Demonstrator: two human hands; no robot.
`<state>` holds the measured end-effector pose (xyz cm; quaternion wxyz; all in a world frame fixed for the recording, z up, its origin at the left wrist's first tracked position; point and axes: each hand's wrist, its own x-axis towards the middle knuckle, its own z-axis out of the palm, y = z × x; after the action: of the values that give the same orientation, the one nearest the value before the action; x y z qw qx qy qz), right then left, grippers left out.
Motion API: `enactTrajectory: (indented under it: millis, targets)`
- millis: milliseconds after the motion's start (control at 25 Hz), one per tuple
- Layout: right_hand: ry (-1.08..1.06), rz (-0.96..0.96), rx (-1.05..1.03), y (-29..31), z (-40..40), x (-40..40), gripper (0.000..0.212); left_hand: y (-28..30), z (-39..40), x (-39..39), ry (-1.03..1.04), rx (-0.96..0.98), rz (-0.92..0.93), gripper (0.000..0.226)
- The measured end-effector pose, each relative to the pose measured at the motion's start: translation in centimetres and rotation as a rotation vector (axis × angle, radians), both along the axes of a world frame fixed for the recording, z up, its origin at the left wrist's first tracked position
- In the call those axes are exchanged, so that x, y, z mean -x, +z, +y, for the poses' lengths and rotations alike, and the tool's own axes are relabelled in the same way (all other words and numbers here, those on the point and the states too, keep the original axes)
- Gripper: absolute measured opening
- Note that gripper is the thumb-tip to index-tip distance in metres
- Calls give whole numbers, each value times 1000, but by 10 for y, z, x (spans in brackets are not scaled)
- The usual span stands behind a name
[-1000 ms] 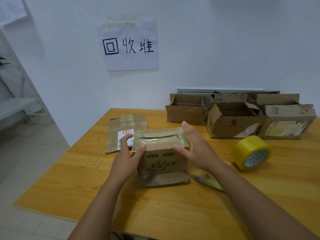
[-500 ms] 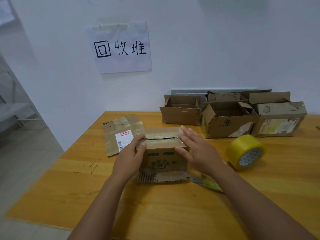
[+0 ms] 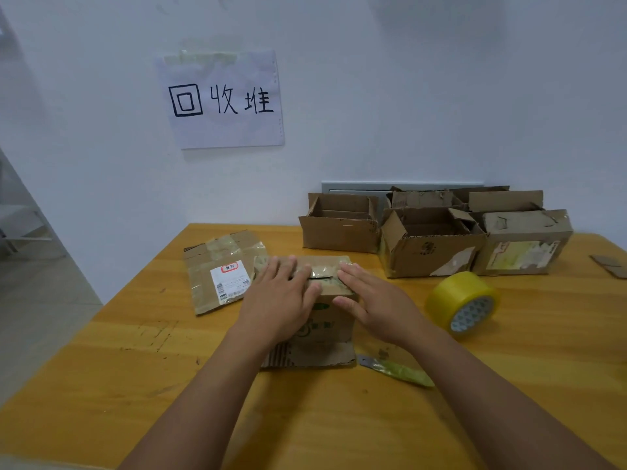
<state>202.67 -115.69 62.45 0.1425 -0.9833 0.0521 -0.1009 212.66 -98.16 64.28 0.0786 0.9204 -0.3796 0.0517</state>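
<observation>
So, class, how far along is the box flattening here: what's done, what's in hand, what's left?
Done: one flattened box lies on the table, left of the hands. In hand: left hand and right hand press flat on the taped top of the small box; it stands unflattened. Left: probably that box and the boxes at the back.

One wide-angle camera rides on the person's head, facing forward and down over the desk (image 3: 101, 368) toward the white wall (image 3: 407, 96). The left hand (image 3: 278, 300) and right hand (image 3: 383, 307) sit mid-view, close beneath it. Straight lines bow at the edges, probably from lens distortion.
</observation>
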Motion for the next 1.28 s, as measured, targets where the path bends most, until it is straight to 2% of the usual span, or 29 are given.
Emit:
enactTrajectory:
  millis: [200,480,720,800,920,1040,1160,1280]
  targets:
    - [10,10,-26,-3,4,-1,69,-10,6,-1,72,-33,-23,60]
    - [-14,10,-44,1,9,1,70,-8,3,0,95,-69,16,79]
    - [-139,43,55,18,-9,17,79,-7,3,-1,94,-69,5,85]
    - [-187,51,189,26,-37,33,74,-6,2,0,95,-69,-7,88]
    - [-202,268,374,27,-74,52,63,-4,-7,5,101,-94,-56,91]
    - [-197,379,522,22,-88,58,51,-2,-17,7,119,-106,-35,73]
    - [-218,424,567,32,-87,56,40,-4,-25,7,107,-78,4,58]
    - [-240,486,579,34,-78,46,29,-6,-28,9,93,-56,14,56]
